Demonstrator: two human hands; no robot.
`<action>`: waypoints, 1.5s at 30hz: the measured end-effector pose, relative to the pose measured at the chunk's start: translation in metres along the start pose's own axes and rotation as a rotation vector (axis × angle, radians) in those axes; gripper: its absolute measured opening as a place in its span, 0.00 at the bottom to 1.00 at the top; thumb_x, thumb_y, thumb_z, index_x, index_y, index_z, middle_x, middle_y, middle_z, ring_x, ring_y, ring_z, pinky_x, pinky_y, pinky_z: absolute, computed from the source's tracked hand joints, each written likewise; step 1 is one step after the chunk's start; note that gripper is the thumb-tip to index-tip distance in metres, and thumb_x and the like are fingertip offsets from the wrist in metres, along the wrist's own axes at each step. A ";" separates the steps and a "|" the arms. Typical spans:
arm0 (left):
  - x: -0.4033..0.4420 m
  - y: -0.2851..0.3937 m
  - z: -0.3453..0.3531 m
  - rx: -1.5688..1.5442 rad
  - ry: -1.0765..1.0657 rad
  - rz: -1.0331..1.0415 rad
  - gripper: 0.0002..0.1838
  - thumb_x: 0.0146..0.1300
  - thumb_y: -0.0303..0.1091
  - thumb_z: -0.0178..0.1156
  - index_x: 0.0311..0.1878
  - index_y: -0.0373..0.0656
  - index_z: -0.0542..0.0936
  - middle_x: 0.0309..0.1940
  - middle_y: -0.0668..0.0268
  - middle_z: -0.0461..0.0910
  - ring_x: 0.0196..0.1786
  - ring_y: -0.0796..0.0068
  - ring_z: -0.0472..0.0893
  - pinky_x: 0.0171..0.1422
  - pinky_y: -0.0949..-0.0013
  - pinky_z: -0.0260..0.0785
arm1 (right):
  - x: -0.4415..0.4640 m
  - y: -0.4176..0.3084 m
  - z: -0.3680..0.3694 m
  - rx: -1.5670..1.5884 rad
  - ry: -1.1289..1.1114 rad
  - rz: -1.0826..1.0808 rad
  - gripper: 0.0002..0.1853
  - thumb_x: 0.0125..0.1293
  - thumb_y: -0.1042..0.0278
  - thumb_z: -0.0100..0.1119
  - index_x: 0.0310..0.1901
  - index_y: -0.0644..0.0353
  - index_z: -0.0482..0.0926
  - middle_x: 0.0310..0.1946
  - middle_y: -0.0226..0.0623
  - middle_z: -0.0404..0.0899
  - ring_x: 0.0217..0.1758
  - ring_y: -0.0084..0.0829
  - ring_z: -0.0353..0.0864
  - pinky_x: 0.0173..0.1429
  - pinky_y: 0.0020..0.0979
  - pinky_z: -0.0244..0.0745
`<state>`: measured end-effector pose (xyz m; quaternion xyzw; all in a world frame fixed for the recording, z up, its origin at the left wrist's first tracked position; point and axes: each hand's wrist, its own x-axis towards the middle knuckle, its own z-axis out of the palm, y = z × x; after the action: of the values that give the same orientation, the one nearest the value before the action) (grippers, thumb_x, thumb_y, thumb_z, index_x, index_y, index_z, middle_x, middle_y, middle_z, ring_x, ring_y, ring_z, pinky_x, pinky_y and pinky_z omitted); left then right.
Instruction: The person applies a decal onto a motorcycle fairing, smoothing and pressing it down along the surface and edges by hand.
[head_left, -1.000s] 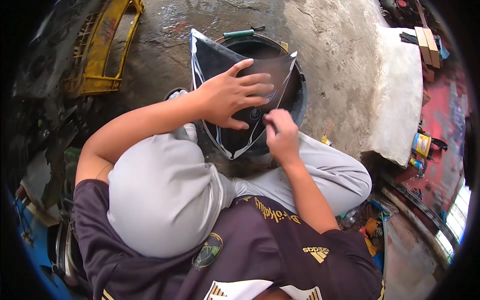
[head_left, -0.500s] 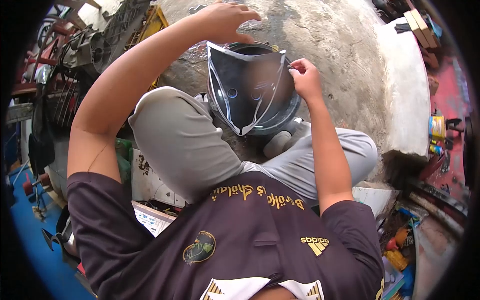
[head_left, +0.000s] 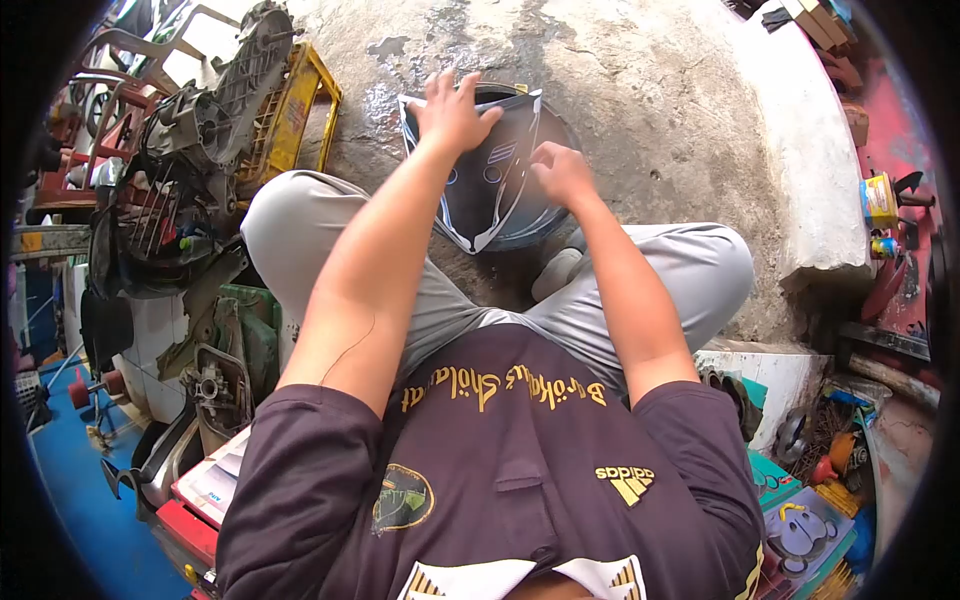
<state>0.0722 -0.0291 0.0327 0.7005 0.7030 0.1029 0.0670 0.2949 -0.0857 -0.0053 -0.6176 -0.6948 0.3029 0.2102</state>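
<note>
A glossy black pointed panel point(head_left: 478, 210), like a motorcycle body panel, with light reflections along its edges and two round holes, lies over a dark round basin point(head_left: 545, 225) between my legs. My left hand point(head_left: 455, 118) is over the panel's upper left part, fingers spread; whether it touches or hovers I cannot tell. Close beside the panel's right edge is my right hand point(head_left: 563, 173), its fingers curled together. It is slightly blurred, and anything in its fingertips is hidden.
Wet concrete floor point(head_left: 660, 130) surrounds the basin. At the left stand a yellow crate point(head_left: 300, 110) and greasy engine parts point(head_left: 195, 125). A white ledge point(head_left: 815, 200) runs along the right, with a yellow can point(head_left: 879, 202) beyond it. Assorted items point(head_left: 810, 530) lie at lower right.
My left hand has come down from beyond the basin onto or over the panel. My right hand has shifted left with the panel's edge still beside it. The view has moved slightly.
</note>
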 end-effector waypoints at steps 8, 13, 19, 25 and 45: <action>-0.067 -0.014 0.021 -0.058 -0.061 -0.158 0.56 0.62 0.73 0.68 0.88 0.63 0.58 0.89 0.54 0.51 0.90 0.45 0.48 0.83 0.23 0.50 | -0.037 -0.009 0.029 0.037 -0.088 -0.111 0.10 0.70 0.67 0.67 0.50 0.61 0.84 0.40 0.55 0.89 0.46 0.57 0.90 0.54 0.49 0.83; -0.083 -0.015 0.036 -0.065 -0.110 -0.141 0.60 0.59 0.79 0.67 0.89 0.66 0.55 0.91 0.55 0.47 0.91 0.46 0.47 0.85 0.24 0.48 | -0.055 -0.009 0.036 0.055 -0.118 -0.077 0.12 0.66 0.65 0.69 0.47 0.60 0.88 0.40 0.49 0.91 0.45 0.47 0.92 0.55 0.44 0.85; -0.103 -0.015 0.088 -0.122 0.255 -0.154 0.49 0.68 0.75 0.59 0.87 0.65 0.62 0.89 0.54 0.55 0.90 0.47 0.53 0.88 0.31 0.41 | -0.065 -0.023 0.049 0.159 0.132 0.001 0.11 0.67 0.64 0.69 0.45 0.62 0.89 0.34 0.48 0.91 0.40 0.46 0.93 0.50 0.43 0.85; -0.103 -0.016 0.085 -0.118 0.260 -0.138 0.49 0.67 0.73 0.60 0.87 0.64 0.63 0.88 0.53 0.56 0.90 0.46 0.54 0.89 0.32 0.40 | -0.057 -0.022 0.062 0.152 0.165 -0.061 0.09 0.69 0.67 0.66 0.44 0.63 0.88 0.34 0.51 0.90 0.40 0.49 0.92 0.48 0.45 0.84; -0.097 -0.015 0.086 -0.179 0.252 -0.111 0.50 0.67 0.69 0.64 0.86 0.58 0.63 0.88 0.49 0.54 0.89 0.40 0.51 0.89 0.34 0.40 | -0.046 -0.014 0.066 0.298 0.203 0.108 0.09 0.66 0.68 0.68 0.43 0.63 0.87 0.33 0.47 0.90 0.38 0.43 0.92 0.46 0.42 0.84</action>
<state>0.0787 -0.1218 -0.0595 0.6336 0.7313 0.2482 0.0459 0.2475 -0.1425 -0.0395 -0.6435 -0.5833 0.3493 0.3518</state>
